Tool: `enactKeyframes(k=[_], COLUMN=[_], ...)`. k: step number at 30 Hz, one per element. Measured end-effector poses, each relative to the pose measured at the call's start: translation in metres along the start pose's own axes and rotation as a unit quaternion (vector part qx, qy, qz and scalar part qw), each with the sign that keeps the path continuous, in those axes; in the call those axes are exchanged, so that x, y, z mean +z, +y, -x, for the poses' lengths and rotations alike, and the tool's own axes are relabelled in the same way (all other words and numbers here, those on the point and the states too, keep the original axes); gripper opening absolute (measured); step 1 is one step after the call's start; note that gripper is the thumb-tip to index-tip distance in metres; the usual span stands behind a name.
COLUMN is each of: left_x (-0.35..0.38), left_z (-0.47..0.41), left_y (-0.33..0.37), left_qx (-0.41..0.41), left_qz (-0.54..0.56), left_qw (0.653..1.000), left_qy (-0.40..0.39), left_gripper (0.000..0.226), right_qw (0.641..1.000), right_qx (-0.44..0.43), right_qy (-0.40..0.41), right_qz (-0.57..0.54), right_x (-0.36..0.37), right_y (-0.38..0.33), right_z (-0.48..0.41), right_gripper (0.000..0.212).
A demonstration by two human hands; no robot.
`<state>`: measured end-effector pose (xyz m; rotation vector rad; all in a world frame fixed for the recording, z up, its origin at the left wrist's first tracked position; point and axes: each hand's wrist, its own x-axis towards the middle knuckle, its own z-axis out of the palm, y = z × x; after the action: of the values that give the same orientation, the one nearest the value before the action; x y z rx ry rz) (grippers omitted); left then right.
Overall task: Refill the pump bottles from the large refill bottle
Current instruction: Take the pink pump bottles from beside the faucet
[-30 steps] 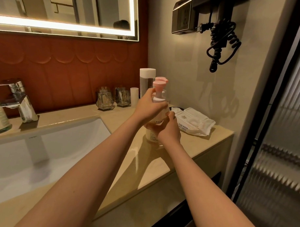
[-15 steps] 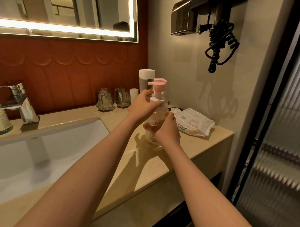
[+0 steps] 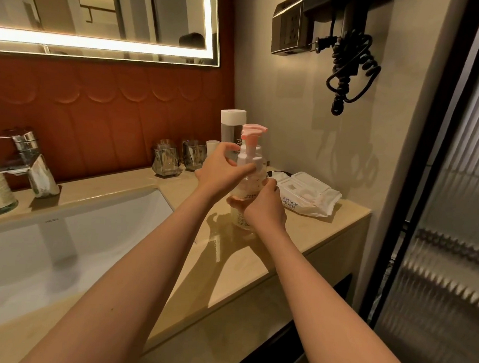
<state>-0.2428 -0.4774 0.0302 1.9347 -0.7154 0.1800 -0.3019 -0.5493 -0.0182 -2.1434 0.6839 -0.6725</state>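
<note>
Plainly, only one label can be read: "PURE WATER WET WIPES" is printed on the white wipes pack (image 3: 306, 193), which lies flat at the right end of the countertop (image 3: 326, 238). Small print is carried on the pump bottle (image 3: 250, 185), but it is too fine to be made out, as is the mark on the sink (image 3: 51, 220). The clear pump bottle, topped by a pink pump head (image 3: 253, 130), is held upright just left of the wipes pack, its base at the countertop. Its white collar is pinched by the left hand (image 3: 219, 174) with curled fingers and thumb, and its lower body is gripped by the right hand (image 3: 264, 208). A pale liquid is seen in its lower part. Behind it stand a tall white-capped bottle (image 3: 233, 126) and two glass tumblers (image 3: 167, 162), whose contents cannot be told.
</note>
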Motion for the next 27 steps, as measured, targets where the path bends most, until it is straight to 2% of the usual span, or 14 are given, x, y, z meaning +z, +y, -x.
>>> enactKeyframes(k=[3,5,7,10,19,21,27], left_x=[0.003,0.007,0.008,0.005,-0.026,-0.038,-0.074], left_z=[0.001,0.001,0.001,0.002,-0.013,-0.014,-0.022], left_y=[0.003,0.003,0.004,0.007,0.045,0.052,0.060], left_qx=[0.001,0.007,0.009,0.009,0.080,0.089,0.099], left_qz=[0.024,0.027,0.029,0.030,0.051,0.044,0.037], left_qw=[0.998,0.998,0.999,0.999,0.992,0.989,0.980], left_qy=[-0.050,-0.055,-0.031,-0.006,0.084,0.105,0.166], left_gripper=[0.072,0.066,0.058,0.064,0.046,0.051,0.044], right_qw=[1.000,1.000,1.000,1.000,1.000,0.999,0.998], right_qx=[0.001,0.001,0.001,0.010,0.028,0.031,0.034], right_qy=[-0.004,-0.007,-0.008,-0.007,-0.013,-0.017,-0.029], right_qz=[0.002,0.005,0.007,0.005,-0.001,-0.016,-0.036], right_x=[0.000,0.000,-0.001,-0.001,-0.001,-0.001,0.000], right_y=[0.001,0.000,-0.001,-0.001,-0.004,-0.005,-0.005], right_z=[0.000,0.000,0.000,-0.001,-0.002,-0.002,-0.002], right_gripper=[0.089,0.088,0.086,0.087,0.091,0.090,0.103])
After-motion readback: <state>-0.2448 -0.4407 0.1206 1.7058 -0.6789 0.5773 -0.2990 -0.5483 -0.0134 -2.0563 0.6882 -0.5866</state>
